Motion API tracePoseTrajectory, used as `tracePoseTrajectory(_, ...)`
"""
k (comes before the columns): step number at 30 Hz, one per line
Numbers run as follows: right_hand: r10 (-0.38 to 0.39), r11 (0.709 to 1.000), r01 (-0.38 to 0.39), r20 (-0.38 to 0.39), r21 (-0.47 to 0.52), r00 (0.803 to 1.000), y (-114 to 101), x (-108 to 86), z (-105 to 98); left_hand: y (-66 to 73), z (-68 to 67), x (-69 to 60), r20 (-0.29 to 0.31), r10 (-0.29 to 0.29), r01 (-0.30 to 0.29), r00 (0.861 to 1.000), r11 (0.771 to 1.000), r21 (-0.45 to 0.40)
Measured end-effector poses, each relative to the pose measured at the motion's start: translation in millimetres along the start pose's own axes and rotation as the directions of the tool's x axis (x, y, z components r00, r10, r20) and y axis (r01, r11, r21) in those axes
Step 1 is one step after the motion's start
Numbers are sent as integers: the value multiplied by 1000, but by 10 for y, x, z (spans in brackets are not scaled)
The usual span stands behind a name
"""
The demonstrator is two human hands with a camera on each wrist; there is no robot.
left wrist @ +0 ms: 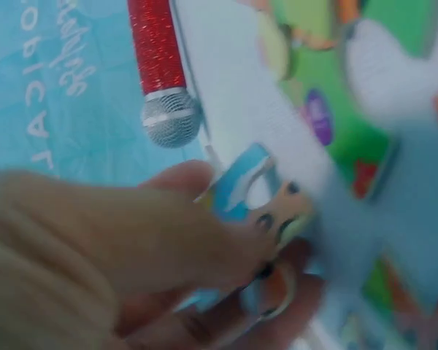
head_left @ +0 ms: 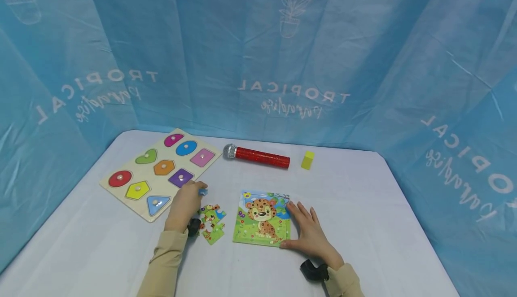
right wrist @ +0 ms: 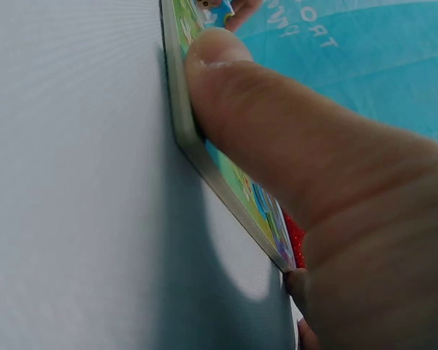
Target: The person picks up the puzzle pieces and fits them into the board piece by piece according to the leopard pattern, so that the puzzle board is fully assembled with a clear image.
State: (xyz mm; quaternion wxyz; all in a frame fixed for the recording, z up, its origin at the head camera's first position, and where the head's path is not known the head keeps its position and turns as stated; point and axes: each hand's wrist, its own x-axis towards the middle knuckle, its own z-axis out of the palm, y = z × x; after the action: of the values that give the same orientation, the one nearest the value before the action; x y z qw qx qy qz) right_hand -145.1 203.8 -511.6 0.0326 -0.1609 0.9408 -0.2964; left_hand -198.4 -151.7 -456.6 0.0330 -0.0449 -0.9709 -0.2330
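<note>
My left hand [head_left: 186, 203] pinches a small jigsaw piece [left wrist: 237, 191], blue, white and tan, above the table. A second curved edge shows between its fingers in the left wrist view; whether it is another piece I cannot tell. Several loose green jigsaw pieces [head_left: 212, 233] lie just right of that wrist. A flat square leopard puzzle [head_left: 260, 220] sits in the middle of the table. The right hand [head_left: 311, 234] rests at its right side, fingers spread, the thumb on the near corner and a forefinger by the far one. Its thumb [right wrist: 226, 87] presses the puzzle's edge.
A wooden shape board [head_left: 163, 168] with knobbed, coloured shapes lies left, partly behind the left hand. Farther back are a red glittery microphone [head_left: 258, 155] and a yellow block [head_left: 308, 160]. A blue curtain [head_left: 258, 54] hangs around the white table [head_left: 363, 207].
</note>
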Motion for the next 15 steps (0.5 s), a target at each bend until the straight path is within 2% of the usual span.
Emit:
tracePoseTrajectory(5,3,1000,-3,5,3,1000,-2,6,1,-24,-39,-34,33,-15,13,999,998,64)
tracePoseTrajectory(11,12,1000,-12,18,5,1000,-16,2,-13,-41,-15,-28,9,-46,44,999,987,152)
tracePoseTrajectory(15,17,1000,-17,22,4,1000,-20,-5,-17,-45,0,-36,6,-85,83,996,981,174)
